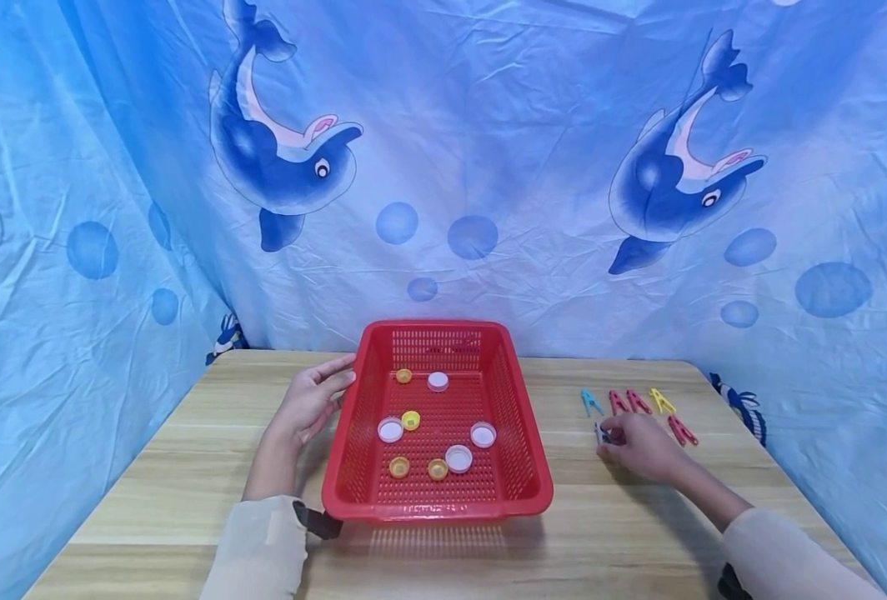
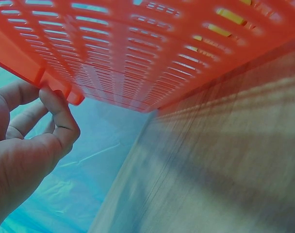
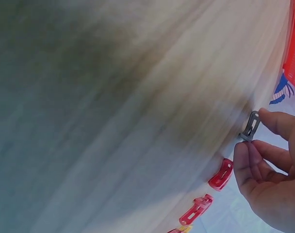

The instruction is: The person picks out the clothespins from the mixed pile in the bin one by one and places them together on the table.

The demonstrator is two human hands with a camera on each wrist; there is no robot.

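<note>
A red plastic basket (image 1: 438,510) with slotted walls stands on the table, with several white caps (image 1: 458,458) and yellow caps (image 1: 399,467) lying on its floor. My left hand (image 1: 310,404) pinches the basket's left rim between thumb and fingers, as the left wrist view shows close up. Right of the basket, my right hand (image 1: 642,448) holds a grey clothespin (image 3: 251,126) between thumb and fingertips, just at the tabletop. Beyond that hand lie a blue clothespin (image 1: 591,402), a yellow clothespin (image 1: 662,401) and several red clothespins (image 1: 683,430).
The wooden table (image 1: 151,492) carries everything. Behind it and along both sides hangs a blue curtain (image 1: 443,167) printed with dolphins and bubbles. A stretch of tabletop separates the basket from the clothespins.
</note>
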